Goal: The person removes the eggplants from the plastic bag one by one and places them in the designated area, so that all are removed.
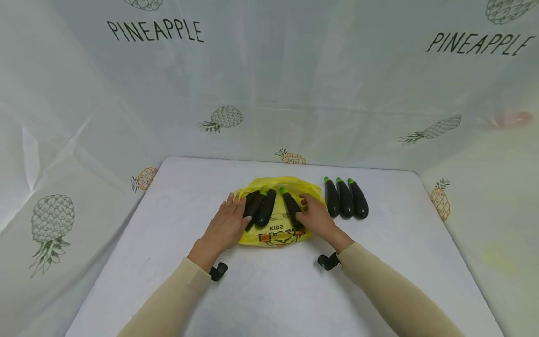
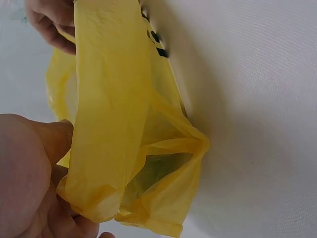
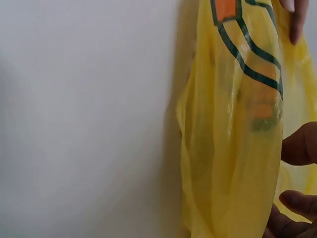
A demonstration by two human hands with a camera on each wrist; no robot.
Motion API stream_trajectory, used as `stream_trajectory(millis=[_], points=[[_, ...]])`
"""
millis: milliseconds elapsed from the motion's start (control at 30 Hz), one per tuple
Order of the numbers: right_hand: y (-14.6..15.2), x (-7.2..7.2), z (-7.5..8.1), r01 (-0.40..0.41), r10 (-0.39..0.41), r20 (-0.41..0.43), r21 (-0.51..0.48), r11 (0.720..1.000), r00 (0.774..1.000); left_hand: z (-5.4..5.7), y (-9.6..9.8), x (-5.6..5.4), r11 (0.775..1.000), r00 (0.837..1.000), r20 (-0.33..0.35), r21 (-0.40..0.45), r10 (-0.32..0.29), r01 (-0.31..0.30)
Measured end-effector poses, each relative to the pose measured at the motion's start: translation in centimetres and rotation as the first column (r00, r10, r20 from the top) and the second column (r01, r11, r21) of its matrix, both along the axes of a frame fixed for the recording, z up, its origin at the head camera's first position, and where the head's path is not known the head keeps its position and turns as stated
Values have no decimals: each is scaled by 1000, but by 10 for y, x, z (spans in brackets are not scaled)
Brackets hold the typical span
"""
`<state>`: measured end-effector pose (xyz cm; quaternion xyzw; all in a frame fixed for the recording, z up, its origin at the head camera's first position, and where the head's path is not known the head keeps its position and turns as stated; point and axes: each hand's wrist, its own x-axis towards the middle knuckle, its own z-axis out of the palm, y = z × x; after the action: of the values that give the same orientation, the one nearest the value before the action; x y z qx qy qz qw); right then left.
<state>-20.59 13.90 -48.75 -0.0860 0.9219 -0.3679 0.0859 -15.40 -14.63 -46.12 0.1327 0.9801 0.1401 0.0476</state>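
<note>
Several dark eggplants point(image 1: 266, 208) lie side by side on the left part of an open yellow plastic bag point(image 1: 248, 239). My left hand point(image 1: 229, 221) is beside them at the bag's left edge, fingers extended and thumb against the nearest eggplant. In the left wrist view, its thumb and fingers are at the bag's rim, partly behind the film. A separate eggplant point(image 1: 291, 206) rests toward the bag's right side. Beside it, my right hand point(image 1: 316, 216) has loosely bent fingers, with the thumb close to the eggplant; the right wrist view shows a gap between thumb and fingers.
Right of the bag, three more eggplants point(image 1: 346, 200) with green stem ends lie in a row on the white table point(image 1: 269, 295). A pineapple-print curtain point(image 1: 337, 93) surrounds the table's back and sides. Black wrist cameras point(image 1: 219, 271) hang under both wrists.
</note>
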Motion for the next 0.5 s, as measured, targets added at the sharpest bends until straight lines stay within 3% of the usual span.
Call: stream_trajectory(millis=[100,333,500], points=[[-2,-5,0,24,-24,3,-16,1000,1000,1,1,0,1000,1000,-2,-6,0,0],[-18,-18,-12,28,-23,-50,103,994,998,5,4,2,1000,1000,9,6,10,-10],[-24,-20,-16,49,-42,-57,116,992,997,6,5,3,1000,1000,13,3,12,-12]])
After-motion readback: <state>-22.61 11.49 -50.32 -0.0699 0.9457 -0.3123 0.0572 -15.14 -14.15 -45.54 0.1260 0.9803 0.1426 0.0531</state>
